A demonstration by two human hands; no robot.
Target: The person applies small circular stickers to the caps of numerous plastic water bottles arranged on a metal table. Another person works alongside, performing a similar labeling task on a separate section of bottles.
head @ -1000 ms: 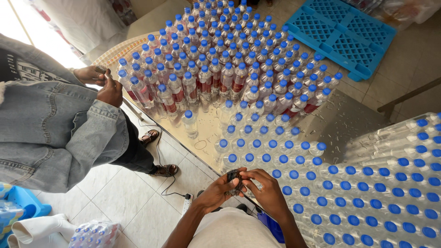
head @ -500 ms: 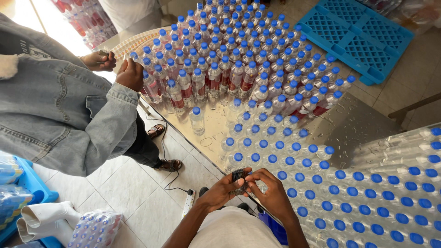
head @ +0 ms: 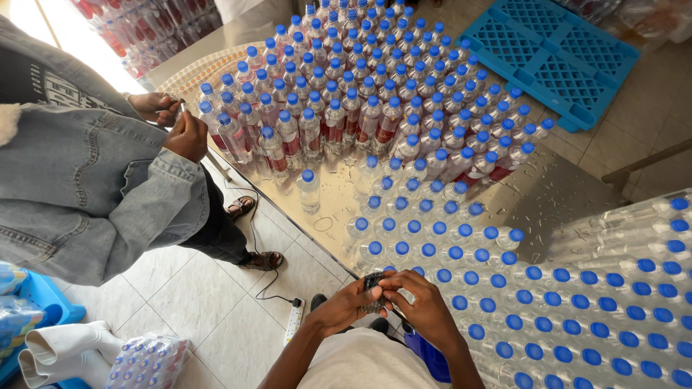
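Left hand (head: 344,306) and right hand (head: 422,306) both pinched closed on small dark bundle (head: 373,282), held at near edge of shiny metal table (head: 555,194), just beside closest blue-capped clear water bottles (head: 432,238). Bundle looks light, soft, floppy, likely thin bands or sleeves, exact kind too small to tell; best pinched at top edge with fingertips, loose layers probably slippery. Co-worker's hands (head: 173,122) at far left beside red-labelled bottles (head: 310,130), fingers closed on something tiny.
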